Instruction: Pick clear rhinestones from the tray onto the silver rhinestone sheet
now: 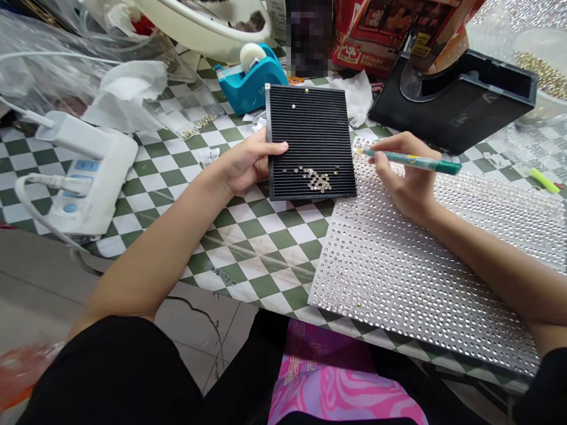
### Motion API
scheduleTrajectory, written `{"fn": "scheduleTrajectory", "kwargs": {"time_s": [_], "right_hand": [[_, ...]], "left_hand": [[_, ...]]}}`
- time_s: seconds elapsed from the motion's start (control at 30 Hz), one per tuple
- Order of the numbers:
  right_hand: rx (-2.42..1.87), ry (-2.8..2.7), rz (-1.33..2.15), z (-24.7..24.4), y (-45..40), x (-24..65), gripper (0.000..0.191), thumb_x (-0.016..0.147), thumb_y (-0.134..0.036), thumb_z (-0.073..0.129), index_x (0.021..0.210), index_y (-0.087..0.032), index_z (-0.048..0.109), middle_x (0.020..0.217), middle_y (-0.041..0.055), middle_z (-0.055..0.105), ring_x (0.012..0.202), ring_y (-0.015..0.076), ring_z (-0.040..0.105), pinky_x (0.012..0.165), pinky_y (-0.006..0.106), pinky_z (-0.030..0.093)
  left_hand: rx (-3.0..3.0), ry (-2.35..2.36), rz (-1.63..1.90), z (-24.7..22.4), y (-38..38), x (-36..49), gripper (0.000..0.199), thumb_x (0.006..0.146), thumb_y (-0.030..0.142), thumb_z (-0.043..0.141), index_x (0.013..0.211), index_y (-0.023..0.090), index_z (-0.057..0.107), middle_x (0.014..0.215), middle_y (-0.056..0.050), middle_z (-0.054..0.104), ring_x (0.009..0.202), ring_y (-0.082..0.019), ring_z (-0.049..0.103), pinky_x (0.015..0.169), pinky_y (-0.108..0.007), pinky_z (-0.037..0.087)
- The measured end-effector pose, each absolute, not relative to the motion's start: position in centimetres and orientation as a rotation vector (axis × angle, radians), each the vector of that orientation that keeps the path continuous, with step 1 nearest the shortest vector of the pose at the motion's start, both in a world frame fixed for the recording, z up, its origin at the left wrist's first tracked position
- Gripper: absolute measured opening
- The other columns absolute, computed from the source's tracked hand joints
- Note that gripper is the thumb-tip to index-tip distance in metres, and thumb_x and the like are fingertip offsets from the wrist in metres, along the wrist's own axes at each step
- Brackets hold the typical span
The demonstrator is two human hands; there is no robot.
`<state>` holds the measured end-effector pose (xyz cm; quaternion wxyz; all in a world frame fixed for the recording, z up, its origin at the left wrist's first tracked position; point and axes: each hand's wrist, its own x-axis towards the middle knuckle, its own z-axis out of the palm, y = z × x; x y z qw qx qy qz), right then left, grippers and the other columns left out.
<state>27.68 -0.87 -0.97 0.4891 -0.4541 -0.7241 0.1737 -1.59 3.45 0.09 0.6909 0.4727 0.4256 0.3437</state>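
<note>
My left hand (254, 159) grips the left edge of a black ridged tray (310, 136), thumb on top and the other fingers underneath. A small cluster of clear and yellowish rhinestones (316, 179) lies near the tray's lower edge, with a couple more near its top. Between the fingers of my right hand (407, 171) is a slim green pen-like stick (411, 159), its pale tip pointing left. That tip is over the upper left corner of a white sheet (390, 265) covered in rows of shiny rhinestones. The tray's lower right corner overlaps the sheet's edge.
A white power strip (88, 189) with plugs sits at the left. Behind the tray are a blue tape dispenser (252, 82) and crumpled tissue (358, 97). A large black dispenser (460, 100) and a red box (381, 35) stand at the back right. Checkered cloth (266, 236) covers the table.
</note>
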Motion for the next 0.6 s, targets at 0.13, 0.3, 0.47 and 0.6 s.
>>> {"fn": "scheduleTrajectory", "kwargs": {"time_s": [0.13,0.3,0.47,0.6], "right_hand": [[-1.067,-1.893,0.536,-0.3,-1.8,27.3,0.012,0.094,-0.033,0.069,0.103,-0.032,0.077,0.102,0.0023,0.081,0.092,0.0253,0.077,0.086,0.047,0.065],[-1.029,-2.053,0.648,0.6,-2.5,26.9,0.015,0.093,-0.030,0.068,0.101,-0.031,0.080,0.101,0.0012,0.082,0.090,0.0221,0.077,0.087,0.042,0.065],[-1.011,-2.082,0.662,0.4,-2.3,26.9,0.015,0.093,-0.030,0.067,0.100,-0.029,0.080,0.099,0.0015,0.082,0.088,0.0208,0.077,0.084,0.040,0.066],[-0.968,-2.078,0.675,0.4,-2.2,26.9,0.014,0.092,-0.027,0.069,0.101,-0.027,0.080,0.098,0.0023,0.082,0.084,0.0196,0.077,0.081,0.038,0.066]], "left_hand": [[1.046,0.977,0.761,0.5,3.3,-1.4,0.098,0.077,0.024,0.083,0.164,0.008,0.040,0.159,-0.013,0.062,0.142,-0.040,0.058,0.095,-0.039,0.063],[1.025,0.993,0.747,0.8,3.2,-1.2,0.098,0.079,0.022,0.081,0.165,0.009,0.037,0.161,-0.013,0.060,0.145,-0.042,0.055,0.092,-0.039,0.063],[1.011,0.995,0.744,0.8,3.2,-1.2,0.099,0.079,0.024,0.082,0.166,0.011,0.037,0.161,-0.012,0.060,0.145,-0.042,0.055,0.094,-0.039,0.062],[1.009,0.996,0.746,0.9,3.1,-1.1,0.101,0.078,0.023,0.083,0.167,0.009,0.036,0.162,-0.013,0.059,0.146,-0.041,0.054,0.092,-0.038,0.062]]}}
